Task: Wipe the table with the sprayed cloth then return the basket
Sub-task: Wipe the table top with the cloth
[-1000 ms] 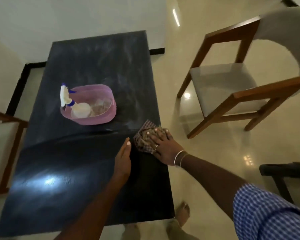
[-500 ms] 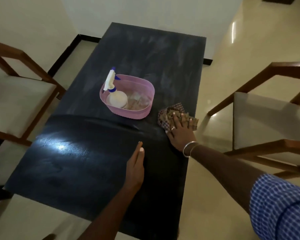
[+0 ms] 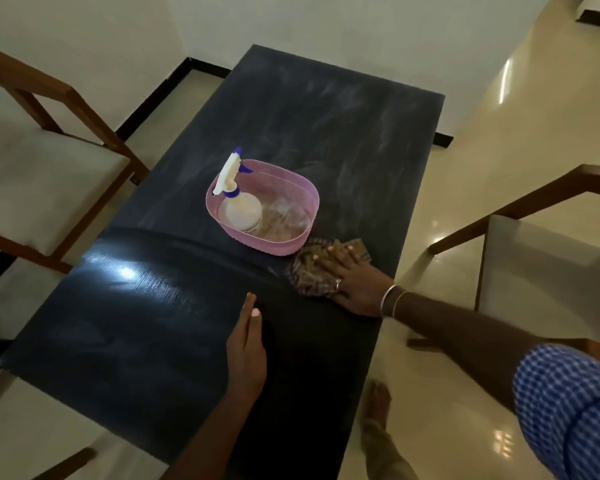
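A dark rectangular table (image 3: 153, 334) fills the middle of the view; its far half looks dusty and streaked, its near half darker and glossy. A pink plastic basket (image 3: 302, 199) stands near the table's middle and holds a white spray bottle (image 3: 238, 206) with a blue trigger. Just right of the basket lies a brown checked cloth (image 3: 309, 271), touching its base. My right hand (image 3: 355, 282) presses flat on the cloth, fingers spread. My left hand (image 3: 246, 351) rests flat on the table nearer me, fingers straight, holding nothing.
A wooden chair with a pale cushion (image 3: 39, 188) stands at the table's left side. Another wooden chair (image 3: 548, 268) stands to the right. A bare foot (image 3: 378, 407) is on the shiny floor by the table's near right corner. A white wall (image 3: 326, 26) is behind the table.
My right hand has slid the cloth from the table's right edge toward the basket, now touching its base. The left hand stays flat on the table. The head view has shifted.
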